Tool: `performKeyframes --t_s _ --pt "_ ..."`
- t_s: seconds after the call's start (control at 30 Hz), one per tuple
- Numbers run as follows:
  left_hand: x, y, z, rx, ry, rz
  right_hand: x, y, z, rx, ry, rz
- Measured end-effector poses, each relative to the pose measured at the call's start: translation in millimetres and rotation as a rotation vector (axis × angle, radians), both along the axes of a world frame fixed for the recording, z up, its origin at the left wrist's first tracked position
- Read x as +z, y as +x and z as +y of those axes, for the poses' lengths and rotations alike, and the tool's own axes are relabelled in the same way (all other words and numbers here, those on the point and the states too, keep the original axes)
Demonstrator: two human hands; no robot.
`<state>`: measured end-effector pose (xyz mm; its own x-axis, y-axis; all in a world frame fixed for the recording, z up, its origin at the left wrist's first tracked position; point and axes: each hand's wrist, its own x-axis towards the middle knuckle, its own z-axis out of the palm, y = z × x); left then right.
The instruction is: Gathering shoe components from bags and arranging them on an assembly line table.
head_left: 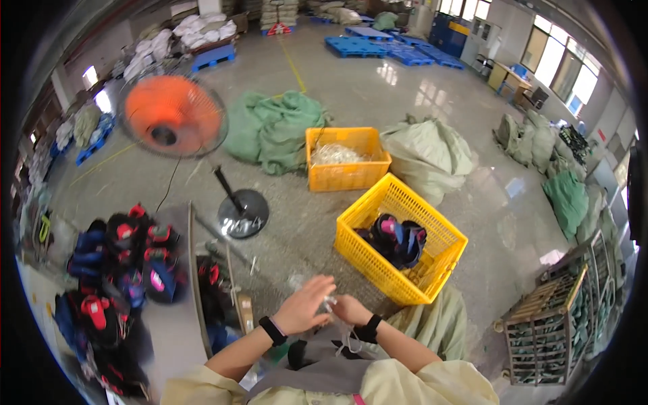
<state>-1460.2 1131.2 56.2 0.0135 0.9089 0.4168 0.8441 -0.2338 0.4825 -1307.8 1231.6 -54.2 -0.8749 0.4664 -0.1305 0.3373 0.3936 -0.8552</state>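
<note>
My left hand [307,305] is held in front of my waist, its fingers stretched out, beside a bit of clear, whitish plastic [329,304]. Close on its right, my right hand [353,310] has its fingers closed around that clear plastic, and a thin white strand [351,341] dangles below. Blur hides what exactly the plastic is. Both wrists wear black bands. Beyond my right hand stands a yellow slatted crate [425,287] with several dark navy and pink shoe-like items [398,239] inside.
A table [165,324] at left carries piled dark items with red parts [98,310]. An orange-bladed fan [172,115] and round black base [243,212] stand beyond. Further off are a second yellow crate [347,177], green sacks [270,131] and a pale sack [428,152]. A wheeled rack [547,324] stands right.
</note>
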Motion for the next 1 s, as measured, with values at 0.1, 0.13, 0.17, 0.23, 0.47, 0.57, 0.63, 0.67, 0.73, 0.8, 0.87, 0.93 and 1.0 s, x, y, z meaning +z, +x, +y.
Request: performKeyframes --t_s 0.1,0.13,0.17,0.23,0.47,0.57,0.63,0.67,0.73,0.8,0.87,0.93,1.0 --pt "-36 -28 64 -0.209 -0.329 -0.016 8 -24 54 0.128 0.131 -0.197" --pt "-42 -37 85 -0.218 -0.567 0.027 11 -28 72 0.118 0.085 -0.178" --pt "-47 -44 109 -0.231 -0.796 0.08 15 -30 93 0.102 0.048 -0.157" --pt "-75 -57 141 -0.281 -0.552 -0.167 27 -36 126 -0.014 -0.072 -0.146" --pt "-128 -121 317 -0.232 -0.798 -0.44 1 -24 226 -0.832 -0.955 0.761" --pt "-198 -193 422 -0.023 -0.9 -0.553 -16 3 266 -1.173 -0.924 0.843" --pt "-237 -243 484 0.156 -0.855 -0.564 -39 22 272 -1.211 -0.897 0.911" --pt "-235 -253 525 0.181 -0.905 -0.602 -78 55 268 -0.945 -0.572 0.675" --pt "-233 -286 591 0.33 -0.821 -0.299 -57 33 262 -1.262 -0.724 0.561" --pt "-210 -290 659 0.308 -0.603 -0.091 -27 0 255 -1.548 -0.902 0.457" --pt "-219 -326 711 0.364 -0.503 -0.147 -23 -30 260 -1.65 -0.896 0.408" --pt "-230 -359 749 0.398 -0.494 0.063 -30 -45 254 -1.648 -0.969 0.373" --pt "-212 -328 780 0.377 -0.444 0.285 -31 -60 243 -1.685 -0.978 0.361"
